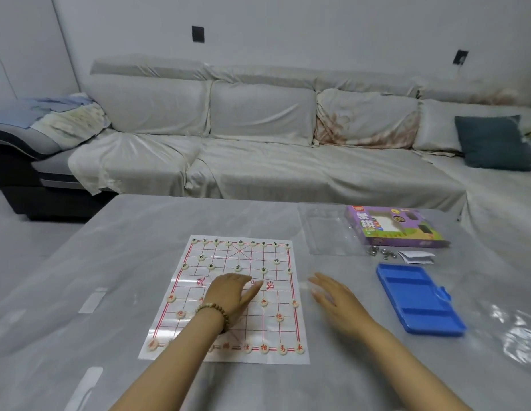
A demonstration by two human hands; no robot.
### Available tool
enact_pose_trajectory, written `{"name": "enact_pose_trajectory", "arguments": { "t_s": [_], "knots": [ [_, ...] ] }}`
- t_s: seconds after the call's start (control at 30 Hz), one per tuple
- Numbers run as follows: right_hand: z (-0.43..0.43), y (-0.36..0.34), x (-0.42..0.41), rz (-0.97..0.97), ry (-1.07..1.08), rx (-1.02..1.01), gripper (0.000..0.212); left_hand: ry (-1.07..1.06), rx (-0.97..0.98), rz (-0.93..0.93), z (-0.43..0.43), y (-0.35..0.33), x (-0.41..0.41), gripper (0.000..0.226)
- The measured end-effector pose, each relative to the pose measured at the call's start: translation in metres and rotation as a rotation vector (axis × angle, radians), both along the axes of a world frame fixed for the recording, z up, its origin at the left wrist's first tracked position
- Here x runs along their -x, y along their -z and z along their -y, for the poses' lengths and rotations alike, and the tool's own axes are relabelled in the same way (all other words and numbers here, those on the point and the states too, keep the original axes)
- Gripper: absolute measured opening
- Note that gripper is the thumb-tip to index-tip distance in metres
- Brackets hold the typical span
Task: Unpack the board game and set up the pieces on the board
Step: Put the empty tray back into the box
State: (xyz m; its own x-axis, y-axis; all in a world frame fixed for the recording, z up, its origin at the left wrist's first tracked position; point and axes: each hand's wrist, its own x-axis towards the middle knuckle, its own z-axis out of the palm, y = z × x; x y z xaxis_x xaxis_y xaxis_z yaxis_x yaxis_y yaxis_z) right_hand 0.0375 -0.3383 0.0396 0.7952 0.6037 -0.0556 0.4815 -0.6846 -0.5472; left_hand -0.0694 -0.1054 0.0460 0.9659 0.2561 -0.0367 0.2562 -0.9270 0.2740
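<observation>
The paper board (pixel 228 295) lies flat on the worktop (pixel 110 262), round pieces (pixel 263 302) lined along its rows; the left hand (pixel 231 295) rests spread on its middle; the right hand (pixel 329 295) hovers beside it, fingers straight, grasping nothing; blue tray (pixel 418 298) and purple box (pixel 394 226) sit right.

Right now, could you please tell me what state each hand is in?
Left hand: open, over the board, holding nothing visible.
Right hand: open, empty.

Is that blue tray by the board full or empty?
Empty. All visible compartments of the blue tray are bare; round pieces sit on the board instead.
</observation>
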Motion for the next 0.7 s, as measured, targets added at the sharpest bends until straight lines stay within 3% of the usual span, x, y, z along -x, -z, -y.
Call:
{"name": "enact_pose_trajectory", "arguments": {
  "t_s": [0.03, 0.1, 0.27, 0.43, 0.5, 0.6, 0.7],
  "knots": [
    [0.020, -0.003, 0.000, 0.005, 0.025, 0.003, 0.048, 0.013, 0.003, 0.031, 0.013, -0.004, -0.003, 0.074],
    [0.062, -0.009, 0.002, 0.011, 0.086, -0.005, 0.047, 0.047, 0.026, 0.063, 0.040, -0.013, -0.008, 0.063],
    [0.159, -0.017, 0.008, -0.023, 0.301, -0.135, 0.046, 0.099, 0.163, 0.025, 0.111, -0.028, -0.033, 0.065],
    [0.225, -0.017, -0.014, -0.121, 0.477, -0.259, 0.049, -0.004, 0.357, -0.109, 0.172, -0.021, -0.073, 0.068],
    [0.234, -0.018, -0.028, -0.186, 0.533, -0.318, 0.052, -0.062, 0.472, -0.151, 0.195, -0.020, -0.090, 0.068],
    [0.238, -0.009, -0.050, -0.267, 0.580, -0.377, 0.060, -0.206, 0.791, -0.260, 0.227, -0.016, -0.115, 0.073],
    [0.232, 0.005, -0.064, -0.335, 0.595, -0.399, 0.057, -0.245, 0.922, -0.322, 0.253, -0.009, -0.137, 0.072]
  ]
}}
